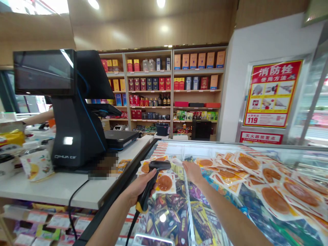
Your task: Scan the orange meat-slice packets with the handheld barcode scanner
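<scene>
My left hand [142,187] is wrapped round the grip of a black and yellow barcode scanner [148,191], its head pointing right. Just beneath the scanner lie flat packets [165,183] with a round orange-brown picture on white, resting on the glass top of a freezer chest [166,148]. To the right of the scanner head, my right hand [192,172] has its fingers closed together, with a blurred whitish thing at the fingertips that I cannot make out. A large loose pile of similar packets [246,162] spreads to the right of this hand.
Under the glass lie bagged frozen goods [164,215]. At left a black checkout terminal [77,136] stands on a white counter [74,193], beside a white patterned pouch [37,165]. The scanner's cable [132,227] hangs down. Shelves of boxes [151,83] line the back wall; another person's arm [38,118] shows far left.
</scene>
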The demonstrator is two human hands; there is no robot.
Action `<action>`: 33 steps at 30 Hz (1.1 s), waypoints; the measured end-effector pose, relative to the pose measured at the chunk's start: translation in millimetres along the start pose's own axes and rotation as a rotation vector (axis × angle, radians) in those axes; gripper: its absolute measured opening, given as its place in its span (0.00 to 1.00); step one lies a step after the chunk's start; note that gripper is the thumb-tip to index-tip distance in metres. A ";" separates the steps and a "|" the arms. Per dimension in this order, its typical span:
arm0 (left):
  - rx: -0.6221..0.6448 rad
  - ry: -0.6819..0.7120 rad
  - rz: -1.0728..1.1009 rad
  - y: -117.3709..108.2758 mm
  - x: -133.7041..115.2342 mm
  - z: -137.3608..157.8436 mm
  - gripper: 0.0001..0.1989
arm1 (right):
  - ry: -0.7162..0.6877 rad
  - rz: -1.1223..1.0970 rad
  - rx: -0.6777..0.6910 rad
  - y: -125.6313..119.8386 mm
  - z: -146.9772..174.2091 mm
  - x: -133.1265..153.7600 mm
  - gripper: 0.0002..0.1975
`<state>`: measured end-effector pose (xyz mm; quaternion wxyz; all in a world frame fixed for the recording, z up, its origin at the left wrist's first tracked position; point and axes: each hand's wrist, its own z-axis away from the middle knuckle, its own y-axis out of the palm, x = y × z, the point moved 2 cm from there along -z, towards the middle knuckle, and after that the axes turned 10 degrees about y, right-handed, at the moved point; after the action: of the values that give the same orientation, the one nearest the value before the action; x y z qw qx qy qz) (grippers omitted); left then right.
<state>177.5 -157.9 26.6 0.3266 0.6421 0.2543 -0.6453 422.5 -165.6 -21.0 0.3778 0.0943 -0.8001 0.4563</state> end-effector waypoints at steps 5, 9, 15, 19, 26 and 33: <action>0.017 0.013 0.006 11.8 -10.2 3.4 0.20 | 0.048 -0.001 -0.165 -23.5 -9.3 -18.4 0.17; 0.022 0.054 0.015 25.1 -20.1 4.2 0.19 | 0.039 -0.052 -0.188 -32.8 -4.2 -25.5 0.17; 0.030 0.099 0.015 35.5 -26.2 2.6 0.20 | 0.035 -0.087 -0.205 -42.3 1.5 -28.4 0.17; 0.044 0.099 0.015 36.2 -25.1 1.2 0.19 | 0.075 0.007 -0.282 -56.8 -0.9 -29.1 0.17; -0.032 0.047 -0.038 17.3 -16.2 -1.1 0.20 | -0.061 0.552 -0.273 -74.5 -0.6 -30.0 0.17; -0.046 0.028 -0.021 -0.4 -5.9 -3.0 0.21 | 0.006 0.673 -0.266 -75.9 4.4 -59.3 0.17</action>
<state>178.9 -154.9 32.3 0.3310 0.6406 0.2801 -0.6337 499.2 -223.6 -13.3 0.2176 -0.2259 -0.8376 0.4472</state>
